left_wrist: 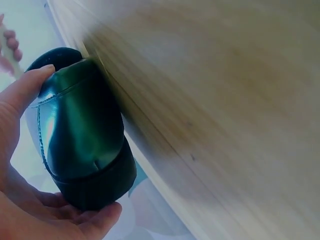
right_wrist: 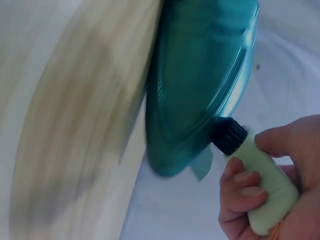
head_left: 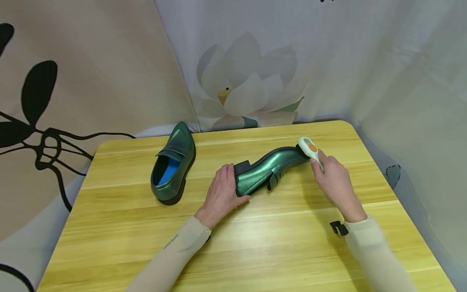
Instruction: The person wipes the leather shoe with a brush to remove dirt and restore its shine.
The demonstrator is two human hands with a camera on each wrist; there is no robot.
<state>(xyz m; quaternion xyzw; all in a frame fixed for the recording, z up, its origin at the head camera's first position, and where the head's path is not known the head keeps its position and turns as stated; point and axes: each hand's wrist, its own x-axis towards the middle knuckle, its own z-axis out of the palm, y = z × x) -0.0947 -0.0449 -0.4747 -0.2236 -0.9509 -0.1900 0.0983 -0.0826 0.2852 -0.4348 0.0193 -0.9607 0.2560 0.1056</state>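
Note:
A shiny green loafer (head_left: 262, 172) lies tilted on its side, its black sole facing away from me. My left hand (head_left: 222, 188) grips it round the heel; in the left wrist view the thumb lies near the shoe's opening and the fingers curl under the black heel (left_wrist: 97, 187). At the toe, my right hand (head_left: 333, 178) holds a small brush (head_left: 309, 147) with a white and orange handle. Its dark bristles (right_wrist: 228, 136) touch the edge of the toe in the right wrist view. The matching loafer (head_left: 174, 164), with a blue insole, stands upright to the left.
Both shoes are on a light wooden table (head_left: 284, 251) with rounded far corners. Behind it hangs a pale curtain (head_left: 328, 61) with a large flower print. Black leaf and branch shapes (head_left: 39, 91) show at the left.

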